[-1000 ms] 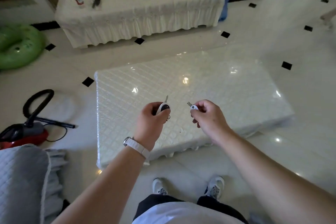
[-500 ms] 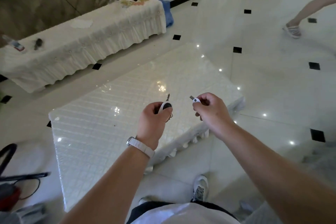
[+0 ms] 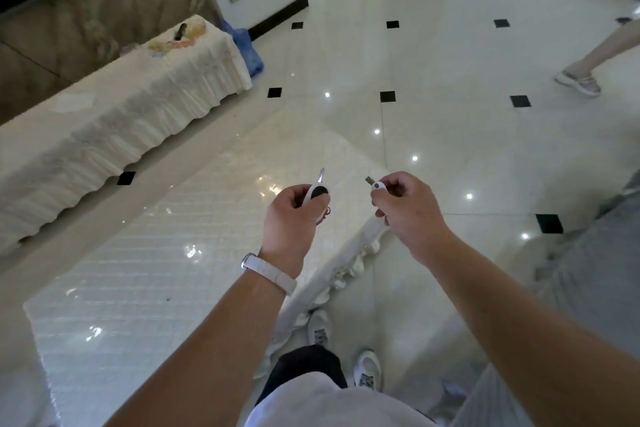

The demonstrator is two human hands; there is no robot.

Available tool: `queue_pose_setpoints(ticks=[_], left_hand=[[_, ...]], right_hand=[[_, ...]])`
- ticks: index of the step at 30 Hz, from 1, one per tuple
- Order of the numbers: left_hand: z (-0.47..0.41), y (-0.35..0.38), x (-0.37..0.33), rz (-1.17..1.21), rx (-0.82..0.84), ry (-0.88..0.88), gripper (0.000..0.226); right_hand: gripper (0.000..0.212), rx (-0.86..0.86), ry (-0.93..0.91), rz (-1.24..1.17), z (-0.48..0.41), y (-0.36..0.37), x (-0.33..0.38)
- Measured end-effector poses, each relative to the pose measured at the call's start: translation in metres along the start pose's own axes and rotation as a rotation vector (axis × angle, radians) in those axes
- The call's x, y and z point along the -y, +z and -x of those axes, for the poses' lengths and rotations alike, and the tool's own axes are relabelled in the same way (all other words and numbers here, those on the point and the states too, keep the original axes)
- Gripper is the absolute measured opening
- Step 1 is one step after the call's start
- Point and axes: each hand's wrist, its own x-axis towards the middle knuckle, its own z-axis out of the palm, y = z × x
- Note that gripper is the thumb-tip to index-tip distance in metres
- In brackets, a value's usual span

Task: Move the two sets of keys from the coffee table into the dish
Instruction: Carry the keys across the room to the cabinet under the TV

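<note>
My left hand (image 3: pixel 291 222) is closed around a set of keys with a black-and-white fob (image 3: pixel 318 191); a metal key sticks up from it and a ring hangs below. In my right hand (image 3: pixel 405 208) sits a second set with a small white tag (image 3: pixel 376 185) and a short dark key tip. Both hands hover above the right end of the white quilted coffee table (image 3: pixel 166 253). On the long cloth-covered bench (image 3: pixel 104 121) at the left, a yellowish dish-like thing (image 3: pixel 194 29) stands at the far end, too small to make out.
Glossy white floor with black inset tiles stretches ahead and right. Another person's leg and sandal (image 3: pixel 581 80) stand at the far right. A blue bag (image 3: pixel 247 48) lies by the bench end. Grey quilted upholstery (image 3: pixel 595 270) fills the right edge. My shoes (image 3: pixel 346 350) are beside the table's edge.
The view has swung right: the coffee table and bench slid left in the frame and more open floor shows. Both hands keep their keys, held in the same pose.
</note>
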Motion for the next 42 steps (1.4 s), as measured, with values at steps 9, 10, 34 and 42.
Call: queue_pose_setpoints(ticks=[9, 10, 34, 42], left_hand=[[-0.088, 0.049, -0.02, 0.063, 0.109, -0.029, 0.009], [-0.102, 0.055, -0.027, 0.072, 0.126, -0.028, 0.009], [-0.268, 0.278, -0.157, 0.01, 0.434, 0.141, 0.014], [-0.27, 0.418, -0.188, -0.038, 0.4, 0.125, 0.012]], right_hand=[[0.005, -0.128, 0.039, 0.074, -0.081, -0.026, 0.016], [0.005, -0.147, 0.042, 0.072, -0.093, -0.028, 0.022], [0.007, -0.451, 0.019, -0.05, -0.283, -0.183, 0.088], [0.007, -0.415, 0.025, -0.111, -0.355, -0.312, 0.08]])
